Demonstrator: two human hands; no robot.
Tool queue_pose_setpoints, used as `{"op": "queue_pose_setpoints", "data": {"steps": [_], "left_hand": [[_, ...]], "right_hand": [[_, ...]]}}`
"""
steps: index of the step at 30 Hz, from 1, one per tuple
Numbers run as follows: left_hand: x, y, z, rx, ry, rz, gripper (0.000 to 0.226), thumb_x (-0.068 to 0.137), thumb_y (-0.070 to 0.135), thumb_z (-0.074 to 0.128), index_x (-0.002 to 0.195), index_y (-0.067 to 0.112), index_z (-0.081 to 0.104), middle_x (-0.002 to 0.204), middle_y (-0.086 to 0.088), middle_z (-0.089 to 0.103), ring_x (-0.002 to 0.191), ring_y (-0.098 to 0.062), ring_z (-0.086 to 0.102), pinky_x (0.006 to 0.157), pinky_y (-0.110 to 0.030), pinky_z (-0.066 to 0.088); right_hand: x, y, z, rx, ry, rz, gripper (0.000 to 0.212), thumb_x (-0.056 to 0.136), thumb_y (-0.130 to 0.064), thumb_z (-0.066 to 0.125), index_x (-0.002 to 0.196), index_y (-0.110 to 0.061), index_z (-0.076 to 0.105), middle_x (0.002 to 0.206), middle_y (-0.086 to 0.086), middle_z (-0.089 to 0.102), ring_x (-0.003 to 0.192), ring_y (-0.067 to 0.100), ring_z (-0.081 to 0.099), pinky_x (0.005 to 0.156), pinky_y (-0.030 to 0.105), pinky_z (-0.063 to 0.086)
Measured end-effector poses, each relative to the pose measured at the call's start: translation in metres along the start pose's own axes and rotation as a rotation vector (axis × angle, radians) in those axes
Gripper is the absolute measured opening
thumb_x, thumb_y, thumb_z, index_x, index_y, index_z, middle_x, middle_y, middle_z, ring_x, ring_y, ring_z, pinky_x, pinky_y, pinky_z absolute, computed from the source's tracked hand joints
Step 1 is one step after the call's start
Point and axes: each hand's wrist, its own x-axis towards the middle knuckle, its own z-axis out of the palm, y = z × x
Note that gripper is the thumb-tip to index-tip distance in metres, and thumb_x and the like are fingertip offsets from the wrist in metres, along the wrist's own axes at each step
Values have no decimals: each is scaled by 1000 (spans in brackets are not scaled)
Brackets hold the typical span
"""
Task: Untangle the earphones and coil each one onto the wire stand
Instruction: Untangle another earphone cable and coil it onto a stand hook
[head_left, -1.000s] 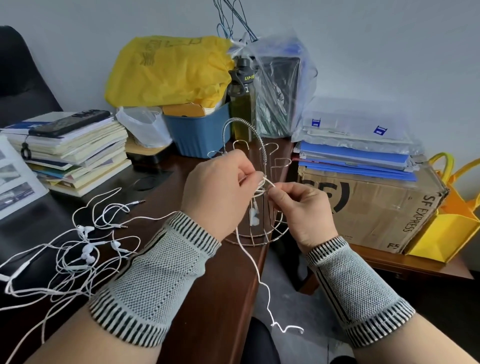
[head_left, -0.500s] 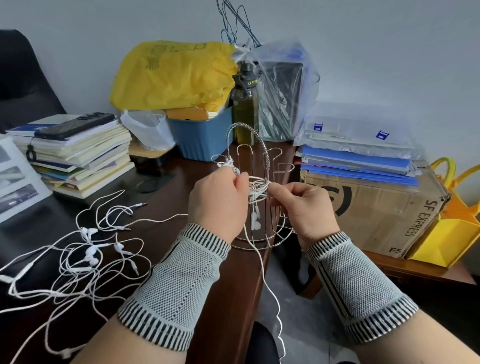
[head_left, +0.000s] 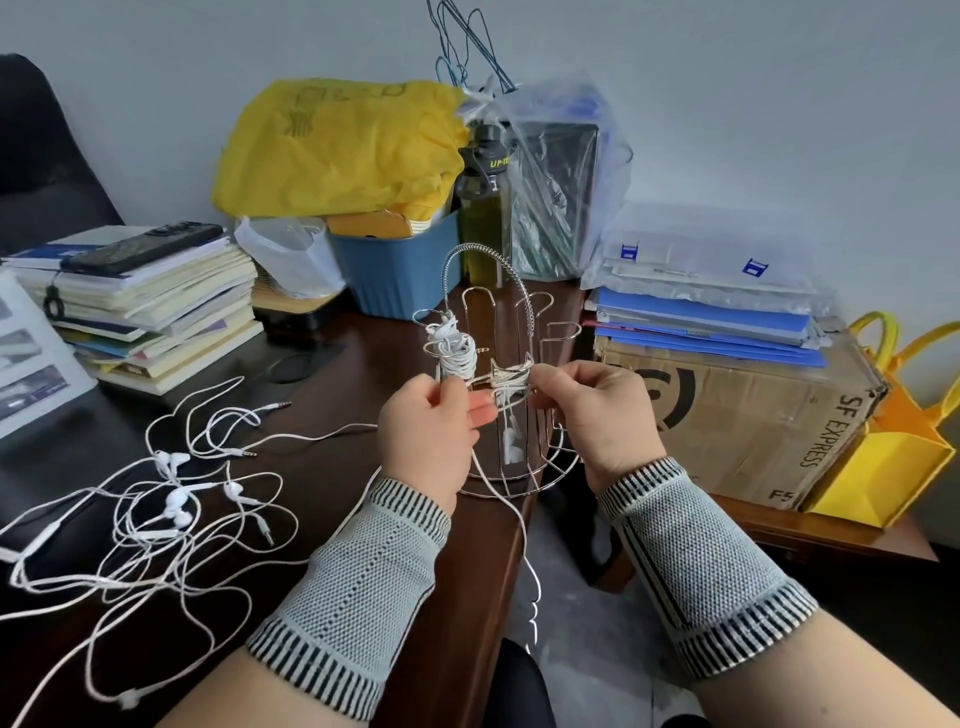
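Head view. More turns on the coil (head_left: 511, 382) now than half a second back: a flat white band wound across one arm of the stand (head_left: 506, 374), where a looser bunch sat before. Left hand (head_left: 434, 434) dropped a little from the first bundle (head_left: 449, 348), now pinching the cord just left of the fresh coil. Right hand (head_left: 597, 415) pinching the cord at the coil's right end, fingers curled tight round it, holding the turns taut against the wire. Slack tail (head_left: 524, 566) shorter, hanging below the grip over the desk (head_left: 332, 441) edge. Probably the last few wraps of the second earphone; buds (head_left: 511, 447) dangling straight beneath the coil, inside the stand.

Above and left of the grip, the first bundle: fat, lumpy, finished. Far left of the grip, a tangle (head_left: 156, 514) of several more earphones, spread loose on the dark desk, so much of the job undone.

Cord thin, white, rubbery, limp, prone to springing off. Stand of bright chrome wire, hooped arms on a ring base, with a ribbed arched handle: smooth, slippery for cord. Knitted grey cuffs (head_left: 358, 603), striped at the hems, on both wrists.
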Motion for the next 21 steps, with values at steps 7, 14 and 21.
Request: {"op": "queue_pose_setpoints", "data": {"steps": [7, 14, 21], "left_hand": [[-8, 2, -4, -209, -101, -187, 17, 101, 12, 44, 91, 9, 57, 90, 0, 73, 78, -10, 71, 67, -25, 50], [-10, 11, -7, -405, -142, -266, 18, 98, 3, 40, 90, 4, 56, 92, -9, 73, 80, -17, 73, 70, -30, 55], [-9, 11, -9, -489, -141, -305, 22, 94, 2, 36, 96, 4, 58, 89, -11, 76, 84, -22, 74, 79, -36, 56]], "right_hand": [[1, 4, 1, 20, 26, 18, 23, 81, -18, 72, 64, -3, 66, 61, 12, 65, 56, 20, 56, 61, 32, 49], [1, 9, 5, 10, 97, -35, 18, 77, -12, 74, 65, -13, 61, 68, 8, 62, 64, 20, 55, 69, 38, 52], [-6, 10, 2, -16, 46, -174, 19, 83, 1, 66, 74, -15, 65, 73, -3, 64, 68, 9, 56, 69, 23, 51]]}}
